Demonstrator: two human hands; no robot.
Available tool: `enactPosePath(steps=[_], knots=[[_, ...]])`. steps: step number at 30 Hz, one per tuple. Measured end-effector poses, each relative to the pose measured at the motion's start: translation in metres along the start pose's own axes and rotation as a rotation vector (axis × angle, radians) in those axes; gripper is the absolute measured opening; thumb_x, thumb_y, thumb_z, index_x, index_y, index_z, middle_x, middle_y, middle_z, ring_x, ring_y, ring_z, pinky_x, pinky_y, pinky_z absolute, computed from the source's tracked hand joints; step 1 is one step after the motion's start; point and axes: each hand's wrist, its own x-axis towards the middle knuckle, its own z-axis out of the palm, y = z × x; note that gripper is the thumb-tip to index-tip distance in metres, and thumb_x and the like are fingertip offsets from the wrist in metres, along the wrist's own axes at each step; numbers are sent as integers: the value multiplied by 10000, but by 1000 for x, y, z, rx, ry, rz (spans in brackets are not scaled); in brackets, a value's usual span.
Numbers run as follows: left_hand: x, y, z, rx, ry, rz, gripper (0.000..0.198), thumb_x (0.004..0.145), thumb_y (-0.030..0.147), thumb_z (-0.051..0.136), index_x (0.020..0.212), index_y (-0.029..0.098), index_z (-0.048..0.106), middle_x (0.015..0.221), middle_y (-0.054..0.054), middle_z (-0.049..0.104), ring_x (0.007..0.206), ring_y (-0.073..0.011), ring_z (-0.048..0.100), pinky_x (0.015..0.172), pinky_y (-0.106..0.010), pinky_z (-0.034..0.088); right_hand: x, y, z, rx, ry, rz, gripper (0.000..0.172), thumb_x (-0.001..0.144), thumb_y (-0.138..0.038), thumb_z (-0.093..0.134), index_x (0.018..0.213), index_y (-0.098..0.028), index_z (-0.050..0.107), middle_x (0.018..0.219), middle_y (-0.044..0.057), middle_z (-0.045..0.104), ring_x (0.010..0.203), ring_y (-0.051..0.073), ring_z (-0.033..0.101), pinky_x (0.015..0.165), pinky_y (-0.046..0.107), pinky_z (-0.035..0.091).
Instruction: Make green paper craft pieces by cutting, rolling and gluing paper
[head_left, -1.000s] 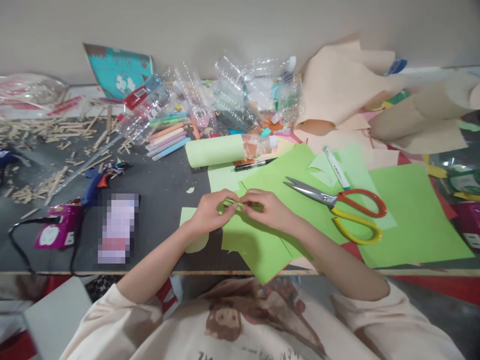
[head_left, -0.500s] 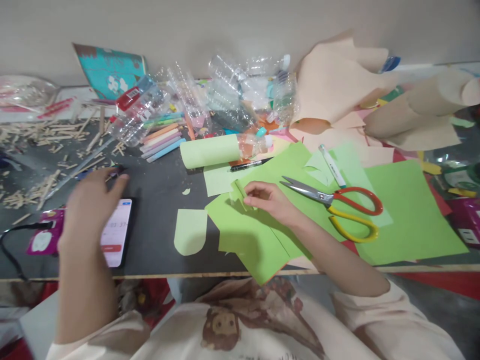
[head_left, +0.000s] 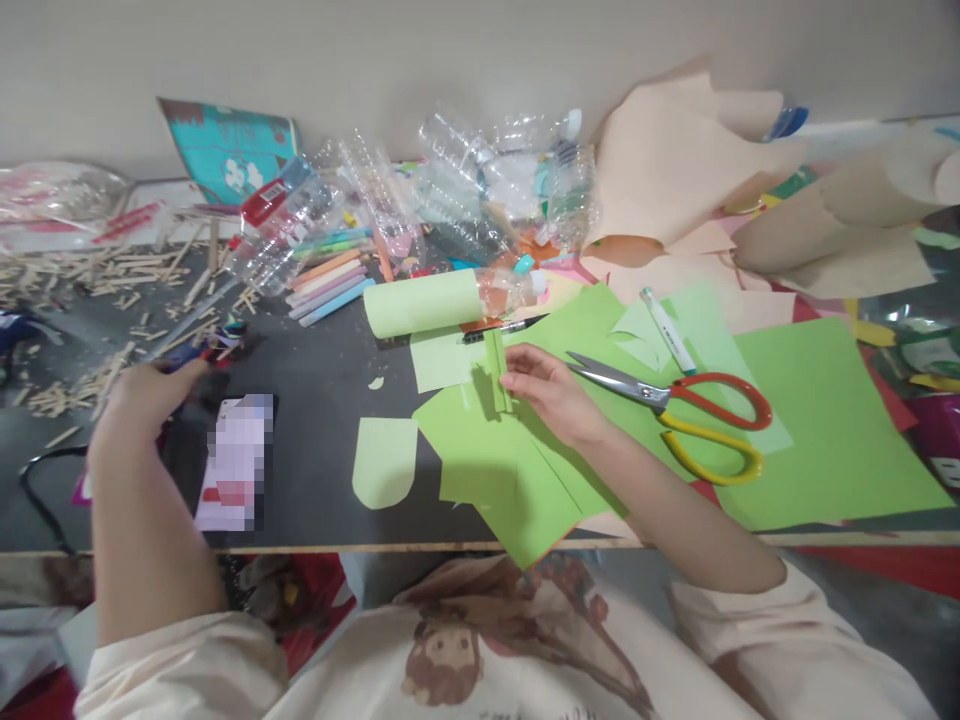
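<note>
Left hand [head_left: 141,408] leftward, glue gun [head_left: 182,353] half-hidden

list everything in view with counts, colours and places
folded strip: 1, green, in right hand
scissors: 1, red and yellow handles, on sheets
sheets: several, green, centre to right
cutout: 1, pale green, centre
wrapped bottle: 1, pale green, back centre
pen: 1, black, by wrapped bottle
marker: 1, white, behind scissors
phone: 1, pale screen, front left
tools: 2, blue, left
packs: 2, purple, left and right
sticks: many, tan, left
rods: several, pastel, back left
clear bottles: several, colourless, back
card: 1, teal, back left
curled paper: several, tan, back right
table: 1, dark, beneath
left hand: 1, bare, by one tool
right hand: 1, bare, centre
</note>
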Motion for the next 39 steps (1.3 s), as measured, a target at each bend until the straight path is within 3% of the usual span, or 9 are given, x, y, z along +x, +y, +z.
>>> enactPosePath(steps=[1,2,5,7,11,14,18,23,39], knots=[[-8,8,-5,17,-36,-195,249,703,316,601,533,187,473,391,46,379,564,-166,496,696,-397,492,0,0,0,2,4,-4,275,568,-256,772,789,-223,611,717,-49,580,661,98,534,604,240,441],[-18,17,-11,-48,-43,-201,197,742,294,550,589,181,498,451,49,439,574,-142,488,693,-350,481,1,0,0,-1,3,-9,272,582,-254,754,799,-223,594,715,-53,570,657,96,533,606,240,444],[-54,43,-25,-75,128,-136,178,656,210,614,619,193,440,497,81,423,516,-93,411,585,-232,382,1,2,-2,-5,-7,-20,267,619,-261,715,815,-226,537,690,-71,534,616,89,522,607,250,456],[-80,58,-26,-35,185,17,258,585,220,676,596,196,419,486,88,365,504,-85,369,536,-215,311,2,3,-3,18,-9,-12,286,624,-265,713,824,-232,511,676,-82,521,585,85,519,600,256,463],[-123,80,0,-281,133,259,241,553,272,652,752,192,542,555,74,508,550,-120,482,544,-230,394,3,4,-5,76,35,16,339,608,-266,746,832,-242,493,645,-99,510,545,82,528,551,242,463],[-140,93,30,-429,92,386,291,552,319,655,785,199,529,634,33,595,586,-162,568,580,-272,472,3,3,-4,103,45,36,362,587,-258,767,820,-241,491,617,-111,497,520,74,529,516,222,464],[-141,100,59,-417,-28,516,397,583,399,720,870,201,530,732,-22,658,689,-224,652,622,-308,523,3,1,-3,140,54,54,368,575,-247,778,814,-237,498,604,-118,492,500,60,527,492,196,464],[-136,91,77,-421,-19,589,295,646,359,669,867,198,557,798,-39,684,771,-240,684,691,-322,540,2,2,-2,127,56,55,361,583,-236,781,809,-234,500,634,-109,519,501,56,534,481,194,466],[-130,86,90,-308,52,699,219,619,247,628,823,200,566,786,-46,674,785,-259,679,688,-329,530,1,4,-1,83,37,71,416,573,-303,827,807,-232,490,629,-101,512,498,68,546,425,189,439]])
